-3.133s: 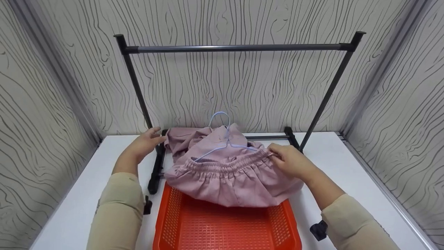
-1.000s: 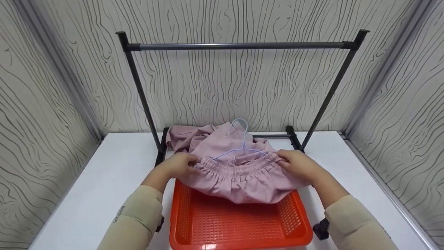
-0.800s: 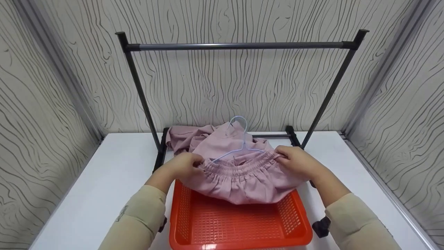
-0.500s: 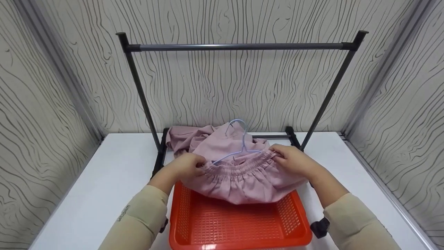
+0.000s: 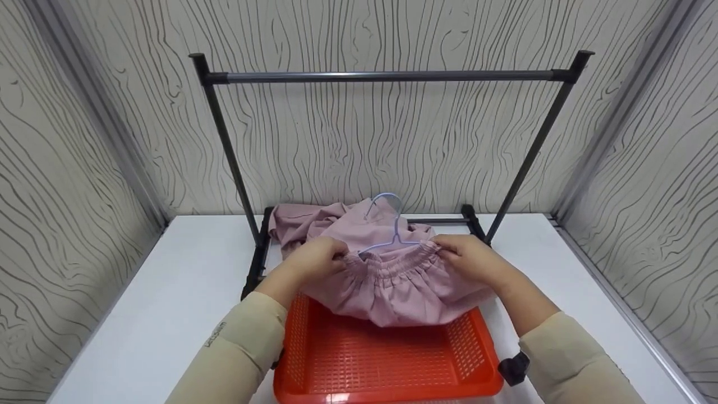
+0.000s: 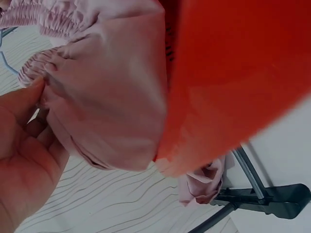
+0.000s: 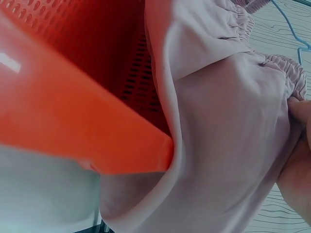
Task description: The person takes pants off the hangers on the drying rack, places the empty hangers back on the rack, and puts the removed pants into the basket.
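In the head view a pink garment [image 5: 392,297] with a gathered elastic waistband [image 5: 387,268] hangs over the far part of a red basket. My left hand [image 5: 318,259] pinches the waistband's left end between thumb and fingers. At the other end my right hand [image 5: 468,258] grips the band. A light blue wire hanger [image 5: 396,240] stands up from the waist opening with its hook on top; its lower part is hidden inside the cloth. Both wrist views show the thumb pressed on the gathered edge, by the left hand [image 6: 29,150] and the right hand [image 7: 299,155].
The red basket [image 5: 387,393] sits in front on the white table [image 5: 151,314]. A black clothes rack [image 5: 387,77] spans the back, its bar above the hands. More pink cloth [image 5: 308,221] lies bunched over the rack's base at the left. Patterned walls enclose the sides.
My left hand, earlier out by the rack's left post, now holds the waistband and has drawn inward, bunching it shorter. My right hand keeps its grip. The basket and hanger sit slightly further right.
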Demonstrator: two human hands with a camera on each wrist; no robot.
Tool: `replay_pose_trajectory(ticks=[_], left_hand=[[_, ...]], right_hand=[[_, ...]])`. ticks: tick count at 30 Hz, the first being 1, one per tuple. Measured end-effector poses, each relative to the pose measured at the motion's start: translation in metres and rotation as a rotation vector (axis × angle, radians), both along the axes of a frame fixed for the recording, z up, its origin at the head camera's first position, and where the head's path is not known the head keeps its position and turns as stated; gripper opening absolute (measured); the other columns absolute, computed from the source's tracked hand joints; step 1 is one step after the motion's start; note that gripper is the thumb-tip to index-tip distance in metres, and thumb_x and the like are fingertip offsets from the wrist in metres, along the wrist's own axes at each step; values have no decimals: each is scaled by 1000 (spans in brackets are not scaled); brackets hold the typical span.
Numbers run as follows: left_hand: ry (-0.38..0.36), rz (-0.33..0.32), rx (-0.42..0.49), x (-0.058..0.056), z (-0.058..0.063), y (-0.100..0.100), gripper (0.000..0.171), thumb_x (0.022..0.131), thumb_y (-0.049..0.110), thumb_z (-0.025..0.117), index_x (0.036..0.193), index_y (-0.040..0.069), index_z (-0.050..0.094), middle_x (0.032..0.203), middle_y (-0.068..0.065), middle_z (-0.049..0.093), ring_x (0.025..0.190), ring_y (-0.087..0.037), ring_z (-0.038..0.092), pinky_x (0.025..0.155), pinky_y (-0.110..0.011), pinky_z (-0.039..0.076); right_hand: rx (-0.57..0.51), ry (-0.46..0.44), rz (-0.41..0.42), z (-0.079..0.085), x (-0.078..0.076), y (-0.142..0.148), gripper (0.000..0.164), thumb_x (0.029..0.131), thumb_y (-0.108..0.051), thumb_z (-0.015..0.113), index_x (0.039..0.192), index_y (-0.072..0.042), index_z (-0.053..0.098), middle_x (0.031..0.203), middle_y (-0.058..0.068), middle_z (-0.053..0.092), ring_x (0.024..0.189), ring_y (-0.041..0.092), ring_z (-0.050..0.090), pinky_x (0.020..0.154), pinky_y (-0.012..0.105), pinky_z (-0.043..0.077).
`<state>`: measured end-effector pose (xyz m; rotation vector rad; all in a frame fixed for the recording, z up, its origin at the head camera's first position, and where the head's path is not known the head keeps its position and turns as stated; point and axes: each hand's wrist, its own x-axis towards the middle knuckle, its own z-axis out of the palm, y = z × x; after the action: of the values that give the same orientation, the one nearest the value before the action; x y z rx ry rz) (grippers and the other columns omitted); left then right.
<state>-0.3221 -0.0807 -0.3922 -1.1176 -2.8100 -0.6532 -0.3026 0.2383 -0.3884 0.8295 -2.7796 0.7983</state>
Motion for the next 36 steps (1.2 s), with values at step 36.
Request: replay_pose_trajectory(ticks=[36], left_hand=[[175,297,15,5,17,-2,12,82,20,66,72,16,61,76,3,63,80,-20,60,74,-38,47]], right_hand=[[-46,-78,-99,19,6,44,25,91,-13,55,114,-11,65,106,8,65,99,21,57,88,44,43]])
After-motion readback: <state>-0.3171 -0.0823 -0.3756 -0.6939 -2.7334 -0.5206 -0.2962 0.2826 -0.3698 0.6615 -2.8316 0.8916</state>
